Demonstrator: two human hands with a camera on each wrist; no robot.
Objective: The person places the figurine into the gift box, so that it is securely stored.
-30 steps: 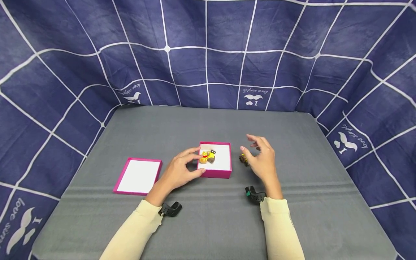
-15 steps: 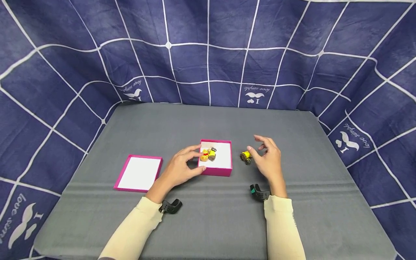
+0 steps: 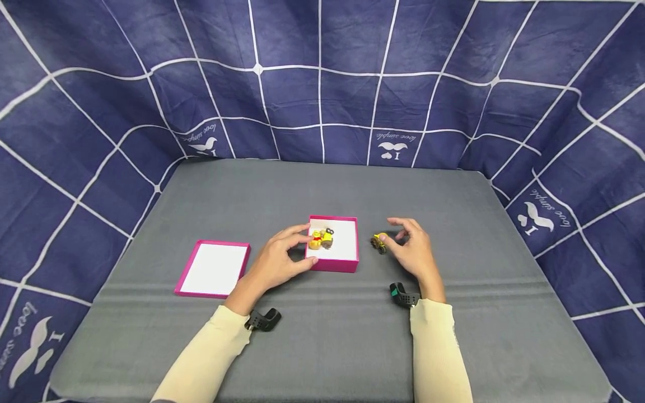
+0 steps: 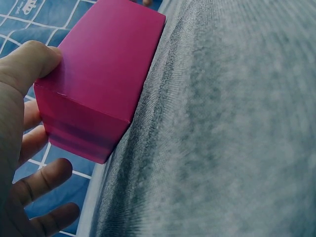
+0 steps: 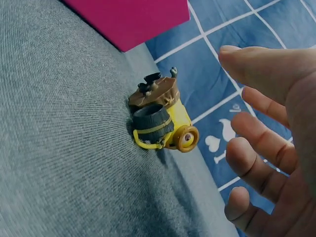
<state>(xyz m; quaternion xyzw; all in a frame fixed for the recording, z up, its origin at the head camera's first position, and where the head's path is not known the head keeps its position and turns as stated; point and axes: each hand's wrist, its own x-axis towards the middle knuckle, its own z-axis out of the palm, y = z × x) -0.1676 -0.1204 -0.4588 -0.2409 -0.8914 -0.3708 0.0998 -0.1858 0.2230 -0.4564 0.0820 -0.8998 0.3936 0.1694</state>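
Observation:
My left hand (image 3: 274,262) holds the near-left corner of an open pink box (image 3: 335,265), thumb on its front wall and fingers along the left side. The left wrist view shows the thumb (image 4: 42,58) against the pink wall. Inside the box lie a small yellow bear figure in a red shirt (image 3: 316,240) and a yellow figure with dark goggles (image 3: 327,239). Right of the box, a yellow one-eyed toy figure with brown and dark parts (image 5: 180,117) lies on the cloth. My right hand (image 3: 415,254) hovers beside it, fingers loosely bent, with a gap showing in the right wrist view.
A square pink-rimmed lid, white inside (image 3: 213,270), lies left of the box, close to my left wrist. Grey cloth (image 3: 322,347) covers the table. A blue curtain with white lines (image 3: 347,101) stands behind and at both sides.
My right hand first shifts right, away from the loose figure, then lowers slightly back toward it, with its thumb overlapping the figure in the head view. The left hand and box stay put.

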